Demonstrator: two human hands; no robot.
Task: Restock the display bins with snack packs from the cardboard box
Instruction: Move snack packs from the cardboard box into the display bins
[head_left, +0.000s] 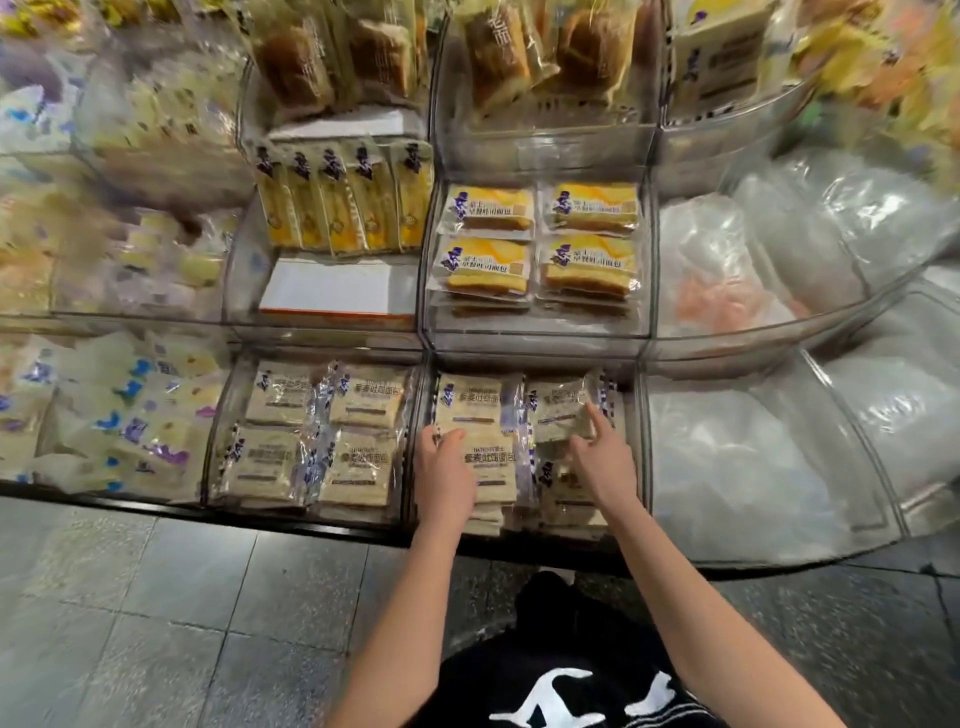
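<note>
Shop aisle: grey tiled floor (156, 597) near, tiered clear display bins (545, 150) beyond, the edges of the view badly smeared. Four stacks of pale snack packs in the near-row bin (535, 361) right of centre. Pinching the top pack (491, 467) of the near left stack with the left hand (444, 467), thumb over it, fingers curled round its left edge. Reaching in beside it with the right hand (602, 462), index finger stretched out onto the far right pack (558, 408), other fingers loosely bent, holding nothing as far as can be told. Looks well filled, as does the left neighbour (221, 415); probably just squaring the piles. Left to do, seemingly: the middle-row bin (322, 335) on the left, with upright yellow packs (343, 202) in its far half only and a white card (332, 288) bare in the near half. Cardboard box out of view, so no telling what stock remains.
</note>
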